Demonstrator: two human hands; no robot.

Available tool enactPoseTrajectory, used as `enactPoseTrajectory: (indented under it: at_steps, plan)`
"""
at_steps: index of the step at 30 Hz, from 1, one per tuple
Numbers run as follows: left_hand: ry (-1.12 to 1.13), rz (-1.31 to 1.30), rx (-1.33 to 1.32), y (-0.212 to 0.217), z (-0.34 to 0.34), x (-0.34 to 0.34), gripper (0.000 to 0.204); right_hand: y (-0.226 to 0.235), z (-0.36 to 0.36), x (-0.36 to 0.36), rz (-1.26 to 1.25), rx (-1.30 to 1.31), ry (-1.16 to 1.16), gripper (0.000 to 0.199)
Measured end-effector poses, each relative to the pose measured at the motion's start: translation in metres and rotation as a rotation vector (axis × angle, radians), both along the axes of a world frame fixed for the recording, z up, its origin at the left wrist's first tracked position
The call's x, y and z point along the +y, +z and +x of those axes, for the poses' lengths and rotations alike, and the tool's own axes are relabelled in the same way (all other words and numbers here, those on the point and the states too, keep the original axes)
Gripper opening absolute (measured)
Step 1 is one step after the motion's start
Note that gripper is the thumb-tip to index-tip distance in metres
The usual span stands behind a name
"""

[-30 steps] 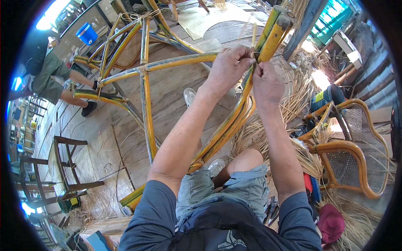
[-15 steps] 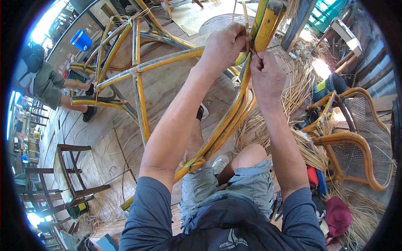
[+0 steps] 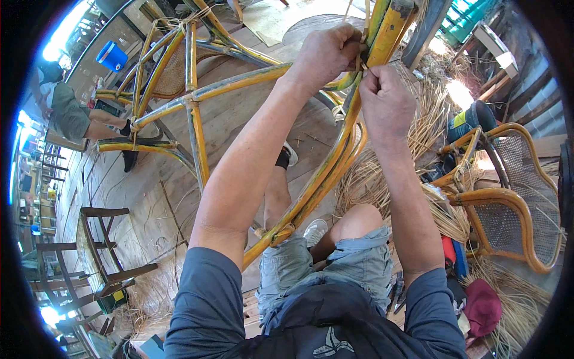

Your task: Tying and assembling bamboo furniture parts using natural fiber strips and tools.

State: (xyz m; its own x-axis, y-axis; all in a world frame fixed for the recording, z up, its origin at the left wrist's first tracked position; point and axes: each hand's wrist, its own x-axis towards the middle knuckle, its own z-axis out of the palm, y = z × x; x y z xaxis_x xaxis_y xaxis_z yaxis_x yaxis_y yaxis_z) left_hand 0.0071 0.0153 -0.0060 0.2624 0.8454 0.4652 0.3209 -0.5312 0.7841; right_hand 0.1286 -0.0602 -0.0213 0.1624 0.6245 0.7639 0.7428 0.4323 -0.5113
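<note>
Gripping the yellow cane frame (image 3: 323, 173) up high with the left hand (image 3: 326, 57), fingers curled tight around the top bar, right where a thin cane strip (image 3: 360, 60) is wrapping the joint. Pinching that strip with the right hand (image 3: 385, 105), thumb and fingers pressed together just beside the left hand. Leaning the frame's long bar down across the lap, with loose straw (image 3: 418, 179) lying on the floor nearby and a woven cane chair (image 3: 514, 197) sitting off to the right.
</note>
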Motion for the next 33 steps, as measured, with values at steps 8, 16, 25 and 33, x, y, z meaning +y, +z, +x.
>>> enactPoseTrajectory:
  at_steps: [8,16,25,33]
  plan:
    - [-0.058,-0.095,0.366,0.031,-0.014,0.028,0.026,-0.021,-0.066,0.015,-0.031,0.415,0.066,0.008]
    - [0.014,-0.158,0.088,0.019,0.001,-0.002,0.02,-0.067,-0.08,-0.016,-0.303,0.754,0.283,0.012]
    - [-0.143,-0.291,-0.114,0.004,0.0,0.017,0.019,-0.035,-0.023,0.014,0.125,0.516,0.056,0.012]
    - [-0.193,-0.354,-0.239,0.004,0.004,0.009,0.017,-0.017,-0.006,0.001,0.08,0.031,-0.015,0.009]
